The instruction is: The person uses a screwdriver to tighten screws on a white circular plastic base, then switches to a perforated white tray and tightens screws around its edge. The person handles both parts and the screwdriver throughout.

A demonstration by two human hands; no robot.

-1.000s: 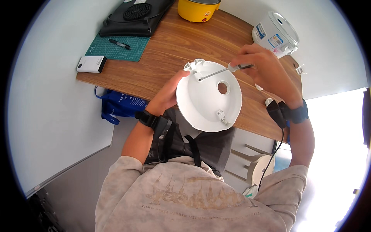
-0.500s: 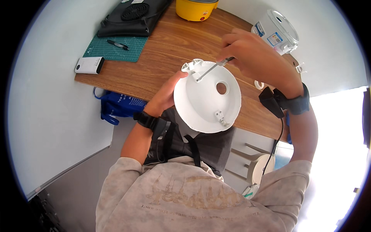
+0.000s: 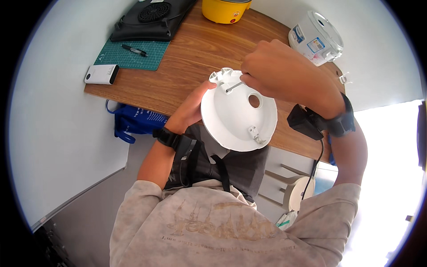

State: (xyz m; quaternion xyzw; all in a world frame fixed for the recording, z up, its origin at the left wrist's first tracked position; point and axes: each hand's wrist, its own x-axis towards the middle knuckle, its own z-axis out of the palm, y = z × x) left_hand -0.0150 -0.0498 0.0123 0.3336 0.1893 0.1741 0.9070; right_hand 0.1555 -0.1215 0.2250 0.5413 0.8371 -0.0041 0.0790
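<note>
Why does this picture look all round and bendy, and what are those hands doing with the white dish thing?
The picture comes from a small camera worn on a person's head, looking down. Its lens sees very wide, so straight edges bend. There is no machine: these are a person's two bare hands. The left hand holds a round white plastic part by its edge. The right hand has its grip on a thin metal tool, whose tip sits at the part's top edge. Behind lies a wooden table with a green cutting mat, a pen, a small white box, a black device, a yellow pot and a white cooker.
</note>
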